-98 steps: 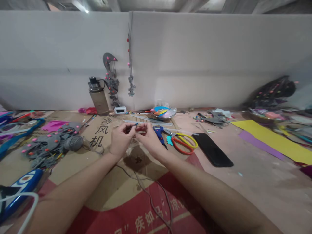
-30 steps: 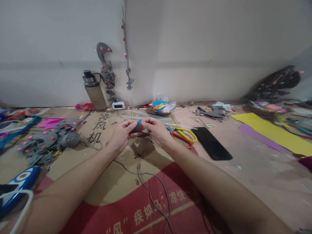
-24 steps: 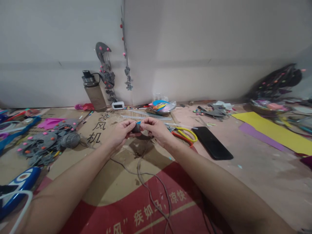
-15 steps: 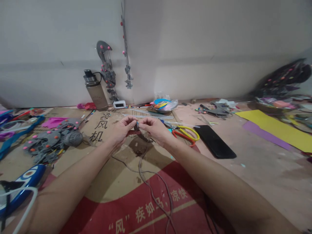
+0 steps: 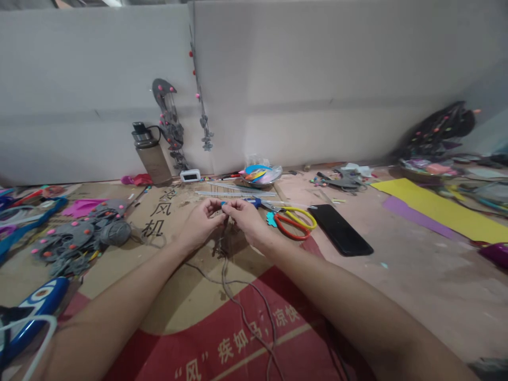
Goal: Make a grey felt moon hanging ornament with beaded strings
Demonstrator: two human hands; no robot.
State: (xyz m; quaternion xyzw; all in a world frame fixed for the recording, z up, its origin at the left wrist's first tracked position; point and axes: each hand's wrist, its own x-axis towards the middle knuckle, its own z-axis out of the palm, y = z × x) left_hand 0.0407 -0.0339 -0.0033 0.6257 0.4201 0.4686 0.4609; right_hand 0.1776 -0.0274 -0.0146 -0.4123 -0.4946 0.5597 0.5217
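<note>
Pinch grip, fingertips closed.
Holds small unidentifiable item [image 5: 223,208] between left hand [image 5: 200,223] and right hand [image 5: 248,219], grey cord [image 5: 227,272] hanging below, scissors [image 5: 294,223] nearby.

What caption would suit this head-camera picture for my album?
Left hand and right hand pinch a small piece above cardboard, cord trailing, scissors and phone nearby.

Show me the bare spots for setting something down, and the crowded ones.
Widest bare patch: the table right of the black phone, in front of the purple strip. A smaller one: cardboard between the grey felt pile and the left hand. Crowded: the back edge around bowl and scissors, and the far left.
</note>
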